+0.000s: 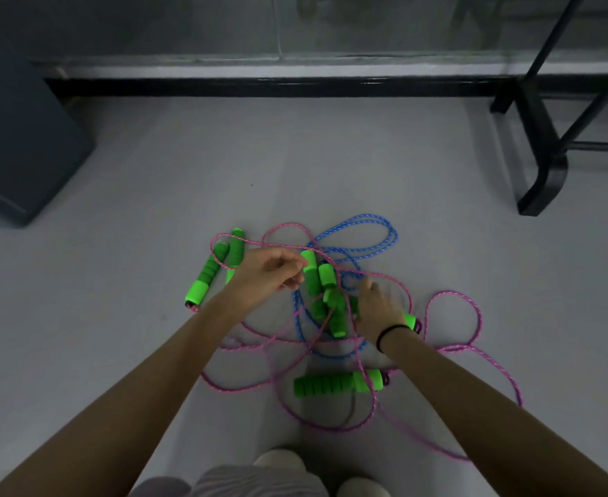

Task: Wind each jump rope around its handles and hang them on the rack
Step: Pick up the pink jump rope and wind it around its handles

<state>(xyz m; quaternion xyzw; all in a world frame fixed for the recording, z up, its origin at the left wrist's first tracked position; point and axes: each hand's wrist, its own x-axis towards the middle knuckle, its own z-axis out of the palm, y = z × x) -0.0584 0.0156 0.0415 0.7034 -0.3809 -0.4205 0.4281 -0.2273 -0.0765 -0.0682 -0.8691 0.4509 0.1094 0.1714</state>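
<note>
A tangle of jump ropes lies on the grey floor: pink cords (453, 317) and a blue cord (367, 231), all with green foam handles. Two handles (216, 270) lie at the left, one handle (334, 385) lies near my feet, and a cluster of handles (322, 288) sits in the middle. My left hand (266, 274) reaches over the pile with fingers curled beside the middle handles, pinching at a pink strand. My right hand (377, 310) rests on the tangle, fingers down among the middle handles and cords; what it grips is hidden.
A black metal rack (546, 152) stands at the right rear, its foot on the floor. A dark box (23, 145) sits at the left. A wall with a black baseboard (259, 86) runs across the back. My shoes (281, 460) are at the bottom edge.
</note>
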